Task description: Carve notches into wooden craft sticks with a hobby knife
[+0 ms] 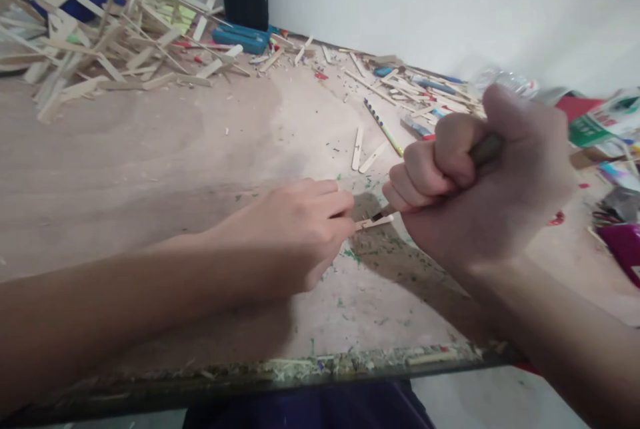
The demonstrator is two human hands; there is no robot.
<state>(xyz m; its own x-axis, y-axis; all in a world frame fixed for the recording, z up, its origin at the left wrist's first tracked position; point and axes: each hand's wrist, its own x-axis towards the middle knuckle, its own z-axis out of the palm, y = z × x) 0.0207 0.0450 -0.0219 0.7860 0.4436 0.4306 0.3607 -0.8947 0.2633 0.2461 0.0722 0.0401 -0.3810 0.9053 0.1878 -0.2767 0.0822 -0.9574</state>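
Note:
My left hand (315,229) is closed on one end of a small pale wooden stick (377,222), which lies on the wooden table. A fist is formed by my right hand (470,169) around a thin dark tool (486,150); its narrow tip comes out below the little finger and touches the stick just right of my left fingers. Most of the tool is hidden in the fist. Two short wooden sticks (357,148) and a yellow-green pencil (384,126) lie beyond my hands.
A big heap of wooden sticks (100,49) fills the back left, beside a blue box (241,38). More sticks (410,90) lie at the back right. Shavings line the table's front edge (280,370). A magenta packet (623,246) is at the right.

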